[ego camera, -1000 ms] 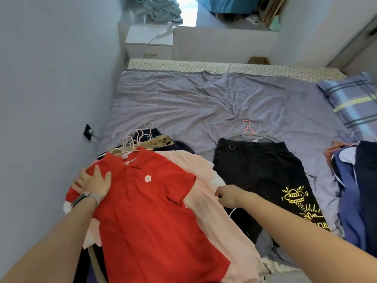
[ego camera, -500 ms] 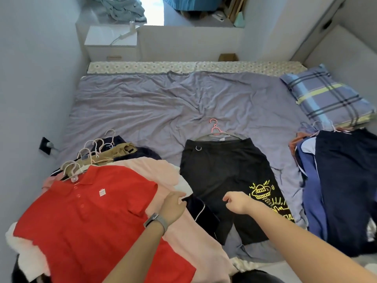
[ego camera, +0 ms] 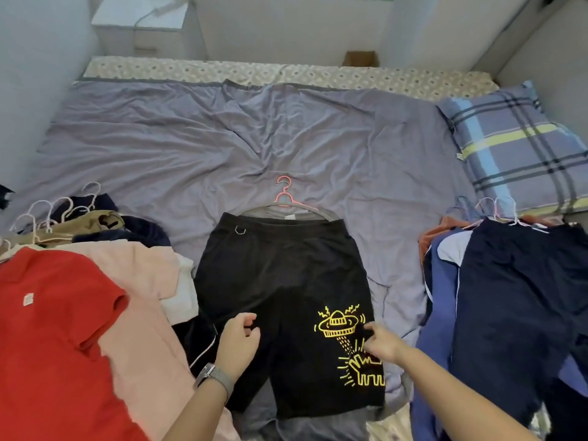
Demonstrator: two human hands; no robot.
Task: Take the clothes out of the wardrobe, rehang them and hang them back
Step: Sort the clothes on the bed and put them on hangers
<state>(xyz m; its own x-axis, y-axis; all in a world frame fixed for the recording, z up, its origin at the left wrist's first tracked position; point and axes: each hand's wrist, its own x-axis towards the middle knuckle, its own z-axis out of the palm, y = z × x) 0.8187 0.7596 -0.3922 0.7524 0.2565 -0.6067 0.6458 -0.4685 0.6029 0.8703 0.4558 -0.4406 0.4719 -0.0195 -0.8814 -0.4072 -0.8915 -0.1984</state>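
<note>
Two hands sit on one pair of black shorts (ego camera: 280,281) lying flat mid-bed: left hand (ego camera: 237,343) with fingers curled, pinching black fabric, right hand (ego camera: 378,342) likewise pinching the cloth by the yellow print. One red polo (ego camera: 47,329) tops the left pile, one navy garment (ego camera: 521,297) the right pile. Beyond: one pink hanger (ego camera: 284,197) at the waistband, one plaid pillow (ego camera: 515,148) far right.

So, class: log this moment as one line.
left hand: pinching black shorts | right hand: pinching shorts | pink hanger: above waistband
</note>
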